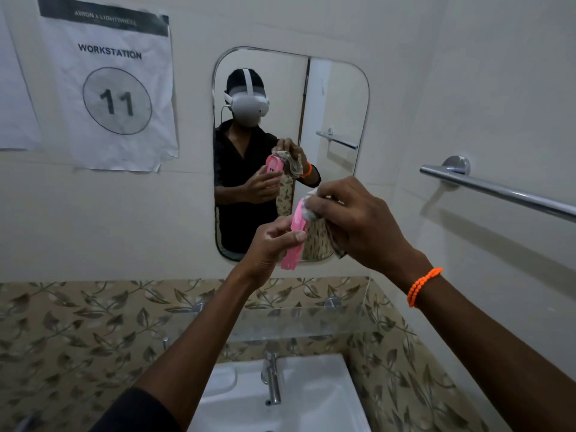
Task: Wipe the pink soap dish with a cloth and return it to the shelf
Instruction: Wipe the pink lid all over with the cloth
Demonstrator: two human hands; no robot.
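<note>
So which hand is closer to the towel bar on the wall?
Right. The right hand, pressing the cloth on the pink soap dish, sits just left of the towel bar. The left hand, holding the dish, is farther left and lower.

1. The soap dish (295, 241) is bright pink.
2. The cloth (318, 241) is beige with a brown leaf print, its bunched upper part pale grey-white.
3. The bracelet (423, 285) is of orange beads.
4. The wall tiles (78, 332) carry grey-brown leaves and vines on tan.
5. The sink (314, 397) is white; the tap (271, 378) and towel bar (498, 190) are shiny chrome.
6. The paper sign (109, 85) is white with black lettering and a dark header band.
7. The sleeve (140, 413) is black.
</note>
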